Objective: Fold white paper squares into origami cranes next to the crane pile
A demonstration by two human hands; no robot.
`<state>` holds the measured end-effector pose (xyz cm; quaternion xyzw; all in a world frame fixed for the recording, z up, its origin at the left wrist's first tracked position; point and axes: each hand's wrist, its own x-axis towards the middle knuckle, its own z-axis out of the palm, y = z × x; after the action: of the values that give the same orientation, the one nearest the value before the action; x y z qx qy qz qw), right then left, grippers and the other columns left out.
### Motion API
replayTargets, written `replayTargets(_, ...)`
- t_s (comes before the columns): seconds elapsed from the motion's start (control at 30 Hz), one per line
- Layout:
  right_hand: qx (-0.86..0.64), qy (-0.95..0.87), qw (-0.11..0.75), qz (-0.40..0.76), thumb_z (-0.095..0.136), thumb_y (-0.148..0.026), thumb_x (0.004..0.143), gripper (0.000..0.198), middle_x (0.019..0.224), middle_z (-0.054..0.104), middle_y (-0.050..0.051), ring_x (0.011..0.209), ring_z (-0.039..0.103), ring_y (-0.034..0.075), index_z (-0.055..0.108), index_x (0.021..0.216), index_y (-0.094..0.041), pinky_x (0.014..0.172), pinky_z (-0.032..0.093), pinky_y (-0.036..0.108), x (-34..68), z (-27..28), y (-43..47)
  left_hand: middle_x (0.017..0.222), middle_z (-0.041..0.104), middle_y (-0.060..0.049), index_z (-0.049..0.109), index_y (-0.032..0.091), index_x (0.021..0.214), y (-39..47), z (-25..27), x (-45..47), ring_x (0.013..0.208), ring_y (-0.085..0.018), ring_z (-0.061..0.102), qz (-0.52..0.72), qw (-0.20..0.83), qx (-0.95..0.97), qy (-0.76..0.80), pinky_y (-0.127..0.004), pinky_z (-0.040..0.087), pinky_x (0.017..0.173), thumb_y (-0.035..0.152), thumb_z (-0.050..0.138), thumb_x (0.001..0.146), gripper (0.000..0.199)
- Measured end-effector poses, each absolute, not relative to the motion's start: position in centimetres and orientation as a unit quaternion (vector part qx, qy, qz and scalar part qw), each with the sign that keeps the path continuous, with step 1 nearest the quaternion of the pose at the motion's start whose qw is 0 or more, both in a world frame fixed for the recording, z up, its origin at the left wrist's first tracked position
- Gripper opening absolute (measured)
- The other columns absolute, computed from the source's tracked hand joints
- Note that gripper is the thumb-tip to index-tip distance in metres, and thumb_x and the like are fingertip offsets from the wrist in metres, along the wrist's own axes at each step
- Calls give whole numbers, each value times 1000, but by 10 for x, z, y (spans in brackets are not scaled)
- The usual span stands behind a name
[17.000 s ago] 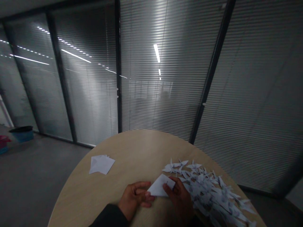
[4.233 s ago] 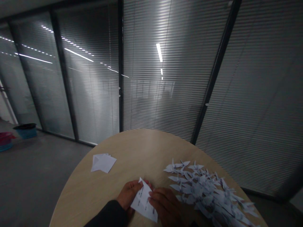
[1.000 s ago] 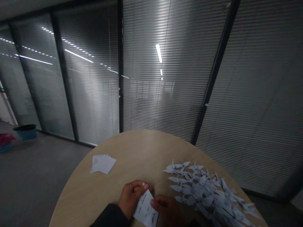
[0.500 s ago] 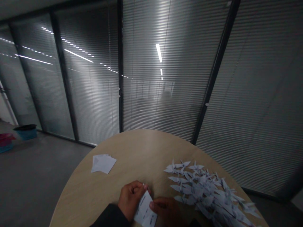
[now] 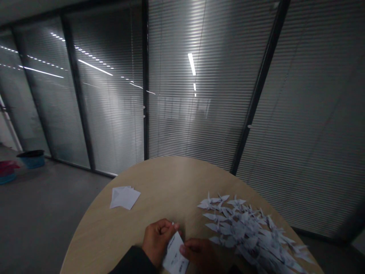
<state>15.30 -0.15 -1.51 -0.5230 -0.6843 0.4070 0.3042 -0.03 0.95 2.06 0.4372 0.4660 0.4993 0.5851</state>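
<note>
A partly folded sheet of white paper point(image 5: 175, 255) with dark print lies between my two hands at the table's near side. My left hand point(image 5: 158, 238) is closed, its thumb and fingers pinching the paper's upper left edge. On the opposite side my right hand point(image 5: 201, 254) grips the right edge between thumb and fingers; part of this hand is in shadow. To the right spreads a heap of folded paper cranes point(image 5: 248, 232), close to my right hand. The lower end of the sheet runs out of view.
A few loose white paper squares point(image 5: 124, 197) are stacked unevenly on the left of the round wooden table point(image 5: 176, 171). Behind it stands a glass partition with blinds point(image 5: 194, 125). On the floor at far left are a blue tub point(image 5: 32, 160) and a pink-and-blue one point(image 5: 8, 173).
The paper has shifted very slightly between my fingers. Both hands keep nearly the same place and grip.
</note>
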Motion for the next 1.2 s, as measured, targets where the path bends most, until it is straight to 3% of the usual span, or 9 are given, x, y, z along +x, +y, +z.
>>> replayTargets(0.13,-526,-686,301,403,49,-51,72,42,65,73,4,62,64,18,76,71,-19,54,42,24,154,-17,-2,37,56,2,59,13,47,10,18,-1,34,-8,43,502,576,446,466,-20,28,38,62,76,40,52)
replayTargets(0.3,-514,-673,316,428,50,-54,72,46,68,73,5,65,65,19,75,73,-16,57,44,25,156,-19,-1,34,53,3,59,13,46,12,21,0,33,-7,41,502,585,441,459,-20,27,38,61,77,37,53)
replayTargets(0.5,-526,-627,363,445,52,-67,66,57,70,72,9,67,64,21,71,71,-13,60,46,28,156,-20,1,48,66,-2,71,10,75,15,28,-2,41,-11,53,505,613,430,429,-21,36,42,55,81,39,58)
replayTargets(0.73,-537,-626,372,426,50,-66,67,53,61,64,5,59,58,18,62,64,-14,56,42,26,153,-18,-2,47,67,-4,70,10,58,17,31,-6,43,-13,56,517,629,415,406,-23,40,45,52,82,41,46)
replayTargets(0.93,-555,-631,362,404,48,-62,68,46,55,57,0,55,50,14,54,58,-18,52,36,24,152,-19,-1,47,67,-5,70,9,57,20,27,-8,42,-12,56,511,617,432,415,-22,39,45,52,81,43,47)
replayTargets(1.2,-542,-660,351,385,44,-55,72,41,65,66,5,62,58,18,60,67,-17,56,41,26,156,-24,0,48,68,-6,68,9,57,21,18,-7,43,-14,57,519,633,414,399,-24,41,45,51,80,48,44)
